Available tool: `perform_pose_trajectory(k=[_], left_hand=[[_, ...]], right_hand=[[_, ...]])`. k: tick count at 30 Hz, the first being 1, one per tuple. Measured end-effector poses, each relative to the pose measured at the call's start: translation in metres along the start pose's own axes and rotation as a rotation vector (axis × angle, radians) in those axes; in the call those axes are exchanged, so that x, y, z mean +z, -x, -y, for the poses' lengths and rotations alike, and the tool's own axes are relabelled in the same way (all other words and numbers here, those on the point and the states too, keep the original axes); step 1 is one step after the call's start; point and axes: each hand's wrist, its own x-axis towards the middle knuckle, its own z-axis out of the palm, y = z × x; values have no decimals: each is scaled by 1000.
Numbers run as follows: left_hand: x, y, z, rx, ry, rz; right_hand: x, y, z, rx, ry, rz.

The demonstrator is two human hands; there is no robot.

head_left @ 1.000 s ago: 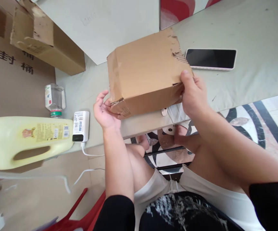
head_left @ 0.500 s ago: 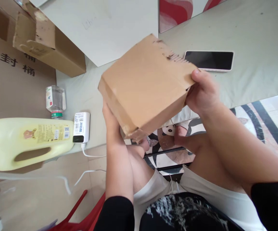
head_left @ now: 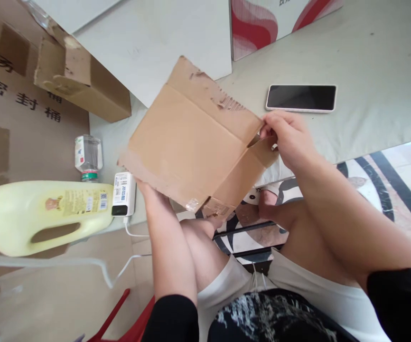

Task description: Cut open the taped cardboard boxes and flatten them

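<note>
A brown cardboard box (head_left: 187, 142) is held tilted in front of me, its flaps spread and the far edge torn and ragged. My right hand (head_left: 287, 135) pinches the box's right corner, where a flap gapes. Beneath the lower left side is my left hand (head_left: 152, 192), supporting the box; its fingers are hidden behind the cardboard. Past my right hand a phone (head_left: 301, 98) with a dark screen lies on the covered surface (head_left: 369, 95).
On the left are a yellow jug (head_left: 45, 216), a white power bank (head_left: 123, 194) with a cable, and a clear bottle (head_left: 88, 156). Another open carton (head_left: 88, 85) and a large box (head_left: 23, 137) stand behind them. A white box (head_left: 148, 47) is at the back.
The box has turned and flattened out; its far and near left flaps have swung outward. My right hand has shifted slightly left along its corner, and my left hand has moved left and down.
</note>
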Motion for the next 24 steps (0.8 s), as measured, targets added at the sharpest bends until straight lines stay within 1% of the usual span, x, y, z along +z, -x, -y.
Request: perform_pose_trajectory(k=[2, 4, 7, 9, 11, 14, 15, 17, 19, 21, 22, 24], left_hand=[[5, 5, -7, -1, 69, -29], [8, 8, -10, -21, 113, -17], [9, 10, -8, -57, 140, 19], [8, 8, -6, -46, 143, 43], [9, 6, -8, -10, 142, 63], [14, 7, -17, 34, 148, 93], [17, 9, -19, 47, 158, 101], [22, 13, -22, 69, 172, 104], [26, 14, -20, 58, 154, 75], [28, 11, -15, 1, 145, 3], [28, 8, -12, -29, 163, -37], [27, 2, -7, -73, 238, -89]], right_hand=[[-2, 0, 4, 7, 10, 27], [-4, 0, 8, -4, 7, 22], [-6, 0, 10, -26, 69, -43], [-7, 0, 8, -17, 110, -85], [-7, -1, 5, 28, 91, -42], [-6, -3, 0, 86, -2, 94], [-6, -3, -1, 80, -28, 96], [-3, -4, -2, 41, -61, 19], [-1, -4, -2, -13, -80, -71], [0, -2, -2, -51, -128, -108], [1, -1, -2, -56, -168, -94], [3, 2, -1, -29, -260, 2]])
